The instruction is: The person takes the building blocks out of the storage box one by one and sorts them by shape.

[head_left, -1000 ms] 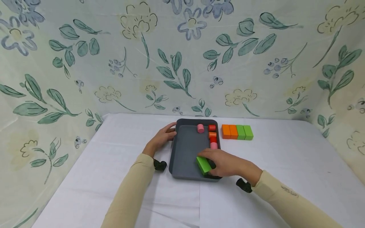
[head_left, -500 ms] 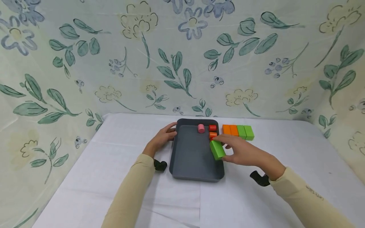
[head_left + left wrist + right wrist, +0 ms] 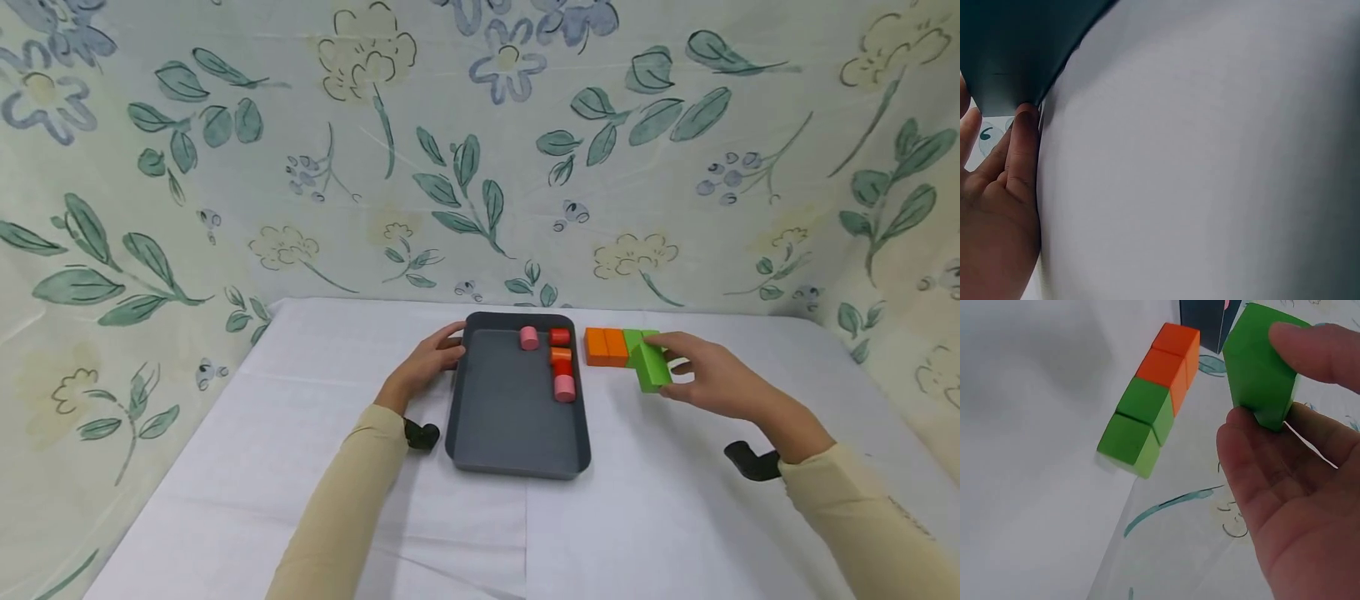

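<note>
My right hand point(image 3: 720, 379) pinches a green rectangular block point(image 3: 651, 369) between thumb and fingers. In the head view this block overlaps the green end of a row of blocks standing to the right of the tray. The right wrist view shows it raised apart from the row, where two orange blocks point(image 3: 1161, 365) and two green blocks point(image 3: 1132, 434) sit side by side. My left hand point(image 3: 431, 362) rests against the left wall of the dark grey tray point(image 3: 502, 417), fingers touching its side. That contact also shows in the left wrist view, fingertips at the tray's wall point(image 3: 1007, 81).
Inside the tray, a pink cylinder point(image 3: 528, 338) and a red cylinder point(image 3: 559, 336) lie near the far end. Below them along the right wall come an orange cylinder point(image 3: 560, 355), another red one and a pink one point(image 3: 564, 389). A floral cloth point(image 3: 450, 233) hangs behind the white-covered table.
My right hand has carried the green block out of the tray's near right area, rightward and away to the block row. My left hand has stayed at the tray.
</note>
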The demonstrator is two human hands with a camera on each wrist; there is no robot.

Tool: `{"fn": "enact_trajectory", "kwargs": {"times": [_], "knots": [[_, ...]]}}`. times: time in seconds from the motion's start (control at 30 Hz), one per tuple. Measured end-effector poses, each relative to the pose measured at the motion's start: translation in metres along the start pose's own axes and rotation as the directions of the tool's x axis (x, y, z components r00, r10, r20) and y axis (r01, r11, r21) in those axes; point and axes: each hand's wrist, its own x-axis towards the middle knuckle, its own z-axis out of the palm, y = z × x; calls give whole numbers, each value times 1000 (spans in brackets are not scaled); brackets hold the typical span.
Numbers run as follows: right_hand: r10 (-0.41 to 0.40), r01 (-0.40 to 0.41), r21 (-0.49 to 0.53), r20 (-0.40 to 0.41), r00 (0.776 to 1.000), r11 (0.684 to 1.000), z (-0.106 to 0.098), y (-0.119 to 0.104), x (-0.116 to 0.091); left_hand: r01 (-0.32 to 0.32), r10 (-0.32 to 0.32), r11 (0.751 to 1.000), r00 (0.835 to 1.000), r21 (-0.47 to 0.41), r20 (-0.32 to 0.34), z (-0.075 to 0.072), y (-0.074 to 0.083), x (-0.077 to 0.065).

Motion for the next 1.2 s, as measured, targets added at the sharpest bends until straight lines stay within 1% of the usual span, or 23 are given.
{"fn": "enact_trajectory", "kwargs": {"times": [0.1,0.2,0.33,0.43,0.57,0.7,0.77,0.93,1.03,1.2], "knots": [[34,-34,8,1,999,999,-3,14,-1,-5,5,1000,1000,1,1,1,0,1],[77,-77,30,15,997,997,-5,26,0,12,-12,1000,1000,7,-13,1,0,1],[138,-139,40,31,990,989,-8,40,-1,11,-11,1000,1000,13,-1,3,-1,2],[167,-168,39,34,985,985,-12,49,0,-9,8,1000,1000,15,10,4,1,2],[190,-192,44,47,981,980,-13,65,6,5,-6,1000,1000,14,3,1,1,3],[242,-245,41,66,968,969,-11,83,9,18,-18,1000,1000,15,7,0,0,2],[277,-280,34,76,958,959,-12,89,11,17,-17,1000,1000,13,4,0,1,2],[336,-338,11,93,937,941,-13,99,22,17,-17,1000,1000,11,-8,-1,1,3],[354,-355,-4,101,930,935,-13,101,28,16,-16,1000,1000,16,-4,-2,-1,3],[377,-379,-16,128,917,925,-15,104,34,11,-11,1000,1000,-4,4,1,-1,4]]}}
